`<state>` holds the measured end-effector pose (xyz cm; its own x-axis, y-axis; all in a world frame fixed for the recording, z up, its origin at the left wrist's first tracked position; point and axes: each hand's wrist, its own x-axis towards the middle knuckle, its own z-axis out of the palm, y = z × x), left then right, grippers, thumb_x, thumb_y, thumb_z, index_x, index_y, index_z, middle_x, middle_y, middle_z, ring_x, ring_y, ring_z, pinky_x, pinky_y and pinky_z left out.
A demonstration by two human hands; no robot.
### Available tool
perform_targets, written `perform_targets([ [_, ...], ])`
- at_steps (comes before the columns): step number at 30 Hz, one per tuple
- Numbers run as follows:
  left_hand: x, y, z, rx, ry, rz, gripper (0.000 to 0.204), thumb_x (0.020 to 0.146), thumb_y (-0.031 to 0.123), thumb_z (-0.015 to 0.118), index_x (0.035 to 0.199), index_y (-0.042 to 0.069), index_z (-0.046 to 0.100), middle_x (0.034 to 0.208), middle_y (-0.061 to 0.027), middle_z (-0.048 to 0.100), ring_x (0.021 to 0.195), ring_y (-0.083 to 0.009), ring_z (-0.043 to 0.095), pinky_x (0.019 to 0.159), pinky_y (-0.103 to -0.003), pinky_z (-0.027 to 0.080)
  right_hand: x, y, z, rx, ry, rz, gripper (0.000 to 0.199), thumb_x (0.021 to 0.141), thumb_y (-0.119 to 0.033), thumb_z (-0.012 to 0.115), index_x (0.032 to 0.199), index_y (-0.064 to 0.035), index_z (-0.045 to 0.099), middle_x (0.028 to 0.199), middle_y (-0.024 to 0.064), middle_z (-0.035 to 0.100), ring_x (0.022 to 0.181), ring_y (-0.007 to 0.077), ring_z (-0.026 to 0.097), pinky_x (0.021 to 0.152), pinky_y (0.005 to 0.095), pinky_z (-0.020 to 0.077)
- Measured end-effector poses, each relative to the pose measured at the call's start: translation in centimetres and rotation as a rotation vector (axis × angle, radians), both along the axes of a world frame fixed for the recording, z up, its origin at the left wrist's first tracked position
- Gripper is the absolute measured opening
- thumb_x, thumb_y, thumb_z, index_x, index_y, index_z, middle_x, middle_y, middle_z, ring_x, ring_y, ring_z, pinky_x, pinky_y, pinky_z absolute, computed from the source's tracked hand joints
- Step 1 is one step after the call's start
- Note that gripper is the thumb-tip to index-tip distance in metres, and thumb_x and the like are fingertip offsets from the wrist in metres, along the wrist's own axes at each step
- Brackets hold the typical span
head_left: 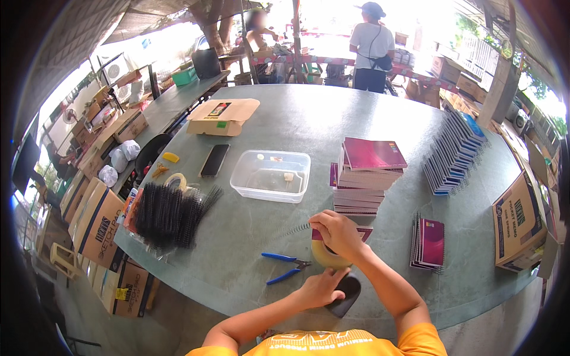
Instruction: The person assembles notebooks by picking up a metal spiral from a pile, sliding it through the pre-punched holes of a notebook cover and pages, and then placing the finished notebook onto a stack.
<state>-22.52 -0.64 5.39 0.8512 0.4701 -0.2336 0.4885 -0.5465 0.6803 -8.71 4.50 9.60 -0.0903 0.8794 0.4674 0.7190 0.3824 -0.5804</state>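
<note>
My right hand (337,233) is closed with its fingertips pinched on a thin spiral binding coil (292,230), whose loose end sticks out to the left. Under that hand part of a magenta-covered notebook (365,233) shows, along with a yellowish tape roll (328,257). My left hand (320,288) lies just below the roll, thumb apart, fingers reaching to its lower edge. Beside its thumb is a dark rounded object (346,296), partly covered. Blue-handled pliers (288,267) lie spread to the left of both hands.
Ahead stand a notebook stack (362,178) and a clear plastic tub (270,176). Black coils (169,216), a phone (215,161) and a cardboard box (222,118) are on the left. Rightward are small notebooks (427,243), blue notebooks (454,154) and a carton (519,225).
</note>
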Motion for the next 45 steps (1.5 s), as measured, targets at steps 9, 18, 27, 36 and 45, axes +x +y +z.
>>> perform_targets([
  [9,-3.8,7.2,7.4,0.539,-0.702,0.583,0.044,0.078,0.01,0.069,0.12,0.011,0.055,0.105,-0.0154,0.059,0.095,-0.0319,0.059,0.08,-0.037,0.049,7.5,-3.0,1.2,-0.304,0.151,-0.103,0.024,0.076,0.001,0.067,0.099,-0.0036,0.065,0.086,0.0102,0.066,0.076,0.0201,0.064,0.068,0.0316,0.0521],
  [18,-3.6,9.1,8.5,0.654,-0.627,0.475,0.036,0.077,0.004,0.068,0.111,0.012,0.062,0.086,-0.0102,0.059,0.076,-0.0266,0.062,0.067,-0.036,0.051,8.2,-3.0,-3.7,-0.365,1.012,0.088,0.021,0.082,0.002,0.066,0.103,0.0011,0.065,0.092,0.0041,0.066,0.08,0.0099,0.061,0.071,0.025,0.0524],
  [27,-2.2,7.9,6.6,0.679,-0.475,0.363,0.037,0.075,0.004,0.071,0.11,0.012,0.063,0.087,-0.0065,0.057,0.078,-0.0208,0.059,0.067,-0.032,0.05,8.2,-3.4,-4.0,-0.379,0.907,0.159,0.028,0.082,0.007,0.063,0.11,0.0038,0.062,0.101,0.0085,0.067,0.092,0.0139,0.062,0.083,0.0286,0.052],
  [36,-0.2,7.2,6.8,0.668,-0.367,0.134,0.034,0.075,0.0,0.069,0.108,0.008,0.063,0.092,-0.0106,0.058,0.078,-0.024,0.059,0.069,-0.034,0.05,8.2,-4.4,-3.9,-0.426,0.991,0.18,0.027,0.085,0.007,0.06,0.111,0.0037,0.062,0.108,0.0077,0.065,0.098,0.0132,0.06,0.09,0.0276,0.0482],
  [45,0.8,7.2,7.7,0.637,-0.529,0.21,0.029,0.073,-0.002,0.069,0.1,0.006,0.065,0.09,-0.0098,0.061,0.081,-0.0219,0.057,0.069,-0.031,0.048,7.8,-4.8,-4.0,-0.454,1.054,0.134,0.03,0.084,0.008,0.06,0.114,0.0043,0.059,0.107,0.0082,0.065,0.098,0.0138,0.06,0.091,0.0275,0.0478],
])
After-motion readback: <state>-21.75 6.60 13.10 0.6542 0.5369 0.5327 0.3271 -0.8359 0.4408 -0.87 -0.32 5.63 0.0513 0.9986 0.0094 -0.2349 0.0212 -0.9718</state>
